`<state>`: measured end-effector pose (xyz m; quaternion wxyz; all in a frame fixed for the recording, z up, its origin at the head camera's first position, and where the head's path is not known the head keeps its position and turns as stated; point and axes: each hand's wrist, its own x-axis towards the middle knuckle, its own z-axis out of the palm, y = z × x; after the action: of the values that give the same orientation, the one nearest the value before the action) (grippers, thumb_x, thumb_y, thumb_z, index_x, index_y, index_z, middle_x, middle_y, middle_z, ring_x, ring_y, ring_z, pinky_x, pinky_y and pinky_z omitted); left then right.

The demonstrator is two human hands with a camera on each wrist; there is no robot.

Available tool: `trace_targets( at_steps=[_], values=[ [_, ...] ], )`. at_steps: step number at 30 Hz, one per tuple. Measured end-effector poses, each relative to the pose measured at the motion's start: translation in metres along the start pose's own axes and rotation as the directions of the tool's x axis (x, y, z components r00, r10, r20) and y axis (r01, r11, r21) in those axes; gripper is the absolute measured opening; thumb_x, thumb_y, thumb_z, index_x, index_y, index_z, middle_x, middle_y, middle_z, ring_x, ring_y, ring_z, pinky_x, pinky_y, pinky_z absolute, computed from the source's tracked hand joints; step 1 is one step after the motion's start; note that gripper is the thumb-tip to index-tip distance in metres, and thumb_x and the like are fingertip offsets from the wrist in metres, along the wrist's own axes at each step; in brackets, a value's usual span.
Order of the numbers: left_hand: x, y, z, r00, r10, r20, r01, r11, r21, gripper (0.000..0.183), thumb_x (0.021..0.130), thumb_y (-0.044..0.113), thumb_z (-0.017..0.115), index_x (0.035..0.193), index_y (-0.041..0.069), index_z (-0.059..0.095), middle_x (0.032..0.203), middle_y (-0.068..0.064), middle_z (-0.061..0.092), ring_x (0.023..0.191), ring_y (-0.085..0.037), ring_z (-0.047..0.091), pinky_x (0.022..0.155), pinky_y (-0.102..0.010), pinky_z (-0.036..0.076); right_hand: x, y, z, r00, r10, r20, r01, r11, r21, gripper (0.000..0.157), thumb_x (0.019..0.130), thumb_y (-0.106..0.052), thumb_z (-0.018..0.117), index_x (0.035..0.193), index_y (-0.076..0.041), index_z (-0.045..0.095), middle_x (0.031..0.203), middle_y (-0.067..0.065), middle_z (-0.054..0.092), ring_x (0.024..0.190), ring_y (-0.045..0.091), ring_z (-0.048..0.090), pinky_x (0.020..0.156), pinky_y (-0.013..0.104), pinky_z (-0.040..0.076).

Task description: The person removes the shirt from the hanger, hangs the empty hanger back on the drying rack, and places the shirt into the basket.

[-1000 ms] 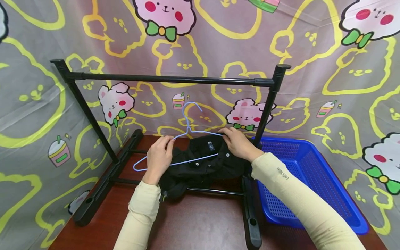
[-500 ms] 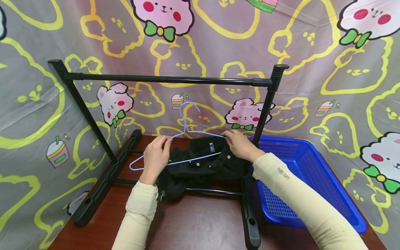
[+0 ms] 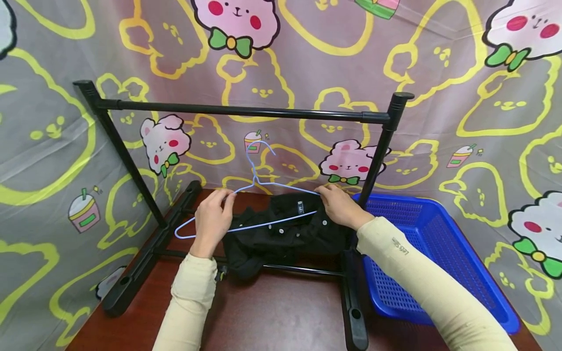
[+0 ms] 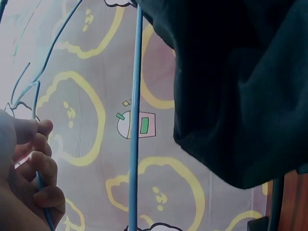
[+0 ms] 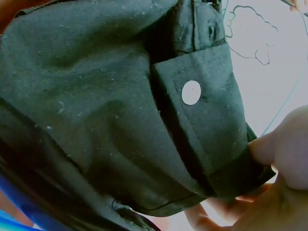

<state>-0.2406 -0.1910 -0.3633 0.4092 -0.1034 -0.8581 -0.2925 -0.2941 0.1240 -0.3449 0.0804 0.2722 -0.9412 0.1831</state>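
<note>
My left hand (image 3: 213, 217) grips the left shoulder of a light blue wire clothes hanger (image 3: 281, 185), its hook pointing up. In the left wrist view, fingers curl round the wire (image 4: 36, 103). A black buttoned shirt (image 3: 268, 243) hangs bunched beneath, its collar label facing up. My right hand (image 3: 340, 204) pinches the shirt's edge by the collar, at the hanger's right shoulder. The hanger's right end is hidden at the shirt and that hand; its left end sticks out bare. A pale button (image 5: 191, 92) shows on the shirt placket in the right wrist view.
A black garment rack (image 3: 246, 111) stands behind and around the hands, its top bar above the hanger and its feet on the brown table (image 3: 281, 312). To the right sits a blue plastic basket (image 3: 439, 243). A cartoon-print curtain (image 3: 290, 63) closes off the back.
My left hand and the hanger have shifted a little to the left, sliding across the shirt. My right hand has stayed nearly in place, still pinching the shirt.
</note>
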Motion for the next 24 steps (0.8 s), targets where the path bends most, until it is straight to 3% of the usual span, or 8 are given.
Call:
trace_targets(
  at_steps=[11, 24],
  values=[
    [0.002, -0.002, -0.004, 1.0, -0.009, -0.009, 0.009, 1.0, 0.006, 0.015, 0.093, 0.021, 0.06, 0.091, 0.01, 0.071, 0.087, -0.004, 0.067, 0.076, -0.03, 0.064, 0.06, -0.046, 0.045, 0.002, 0.003, 0.003, 0.998, 0.045, 0.046, -0.045, 0.999, -0.005, 0.032, 0.099, -0.007, 0.04, 0.128, -0.001, 0.053, 0.114, 0.023, 0.054, 0.104, 0.036, 0.056, 0.09, 0.05, 0.043],
    [0.004, -0.005, -0.017, 0.999, -0.008, -0.043, 0.009, 1.0, 0.011, 0.014, 0.092, 0.019, 0.062, 0.092, 0.008, 0.071, 0.082, -0.006, 0.065, 0.065, -0.028, 0.058, 0.055, -0.043, 0.042, 0.0, 0.0, -0.003, 0.986, 0.048, 0.162, -0.042, 0.998, -0.043, 0.039, 0.094, 0.0, 0.041, 0.133, 0.003, 0.047, 0.122, 0.026, 0.053, 0.112, 0.039, 0.052, 0.095, 0.051, 0.04]
  ],
)
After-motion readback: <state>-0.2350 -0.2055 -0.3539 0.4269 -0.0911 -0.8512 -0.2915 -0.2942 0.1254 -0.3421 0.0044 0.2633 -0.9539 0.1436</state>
